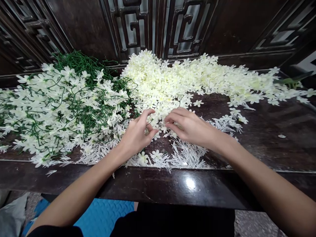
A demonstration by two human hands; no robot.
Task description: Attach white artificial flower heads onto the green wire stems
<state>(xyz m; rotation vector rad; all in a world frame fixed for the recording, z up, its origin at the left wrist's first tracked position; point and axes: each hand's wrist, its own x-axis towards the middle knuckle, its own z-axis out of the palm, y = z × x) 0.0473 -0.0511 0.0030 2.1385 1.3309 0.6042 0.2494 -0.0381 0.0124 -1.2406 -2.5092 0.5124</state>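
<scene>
My left hand (141, 132) hovers just in front of a heap of loose cream-white artificial flowers (160, 82). Its index finger and thumb are curved but apart, with nothing visible between them. Facing it, my right hand (184, 124) has its fingers bent together at the heap's near edge; whatever they may pinch is too small to make out. Under and around both hands lie thin white stamen-like sprigs (189, 154) and a few single blossoms (156, 155). To the left spreads a pile of white flowers on green stems (56, 105).
Bare green plastic stems (79, 65) are bunched at the back left. Everything rests on a dark, glossy wooden bench (276, 144) against a carved wooden backrest (133, 26). A blue textured mat or stool top (106, 215) shows below the bench's front edge.
</scene>
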